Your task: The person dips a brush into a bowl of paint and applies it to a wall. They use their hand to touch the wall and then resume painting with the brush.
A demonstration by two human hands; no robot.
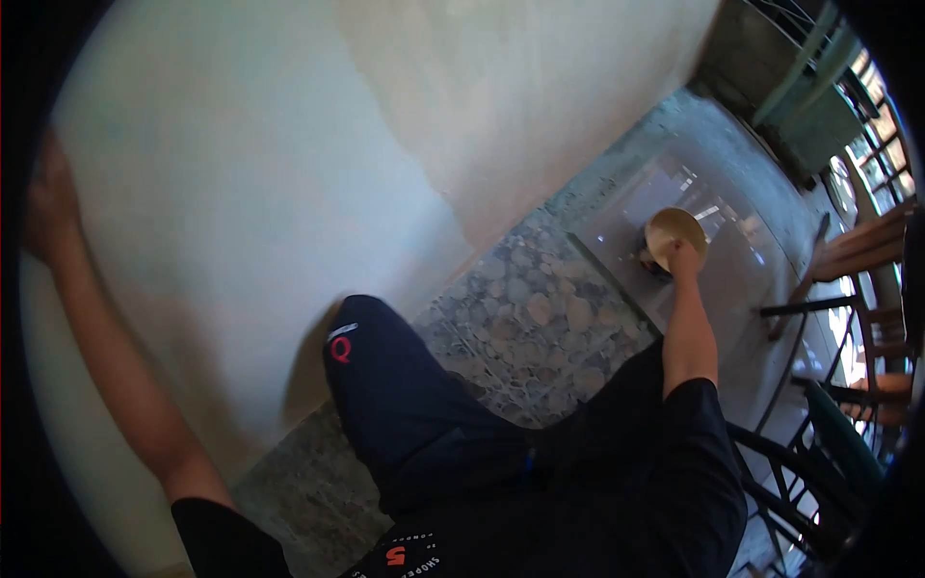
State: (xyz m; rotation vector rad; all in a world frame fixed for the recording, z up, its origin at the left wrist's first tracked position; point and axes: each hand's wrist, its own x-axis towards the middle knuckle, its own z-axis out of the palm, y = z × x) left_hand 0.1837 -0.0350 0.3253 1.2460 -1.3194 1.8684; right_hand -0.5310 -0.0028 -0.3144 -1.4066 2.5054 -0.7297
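Observation:
My left hand (50, 197) is at the far left edge of the view, against the pale wall (260, 173). It looks stretched out flat there, though its fingertips fade into the dark lens edge. My right hand (683, 254) reaches down to a round container (674, 224) with a tan inside, standing on glossy floor tiles. The hand is at the container's near side, its fingers curled. What they grip, if anything, is too small to make out. Darker, patchy colours show on the container's lower left side.
Stone-patterned floor (540, 308) runs along the wall, beside a smooth glossy tile (742, 231). Wooden chairs (867, 246) and dark metal legs stand at the right. Another person's hand (882, 397) shows at the right edge. My bent knee (371, 337) is near the wall.

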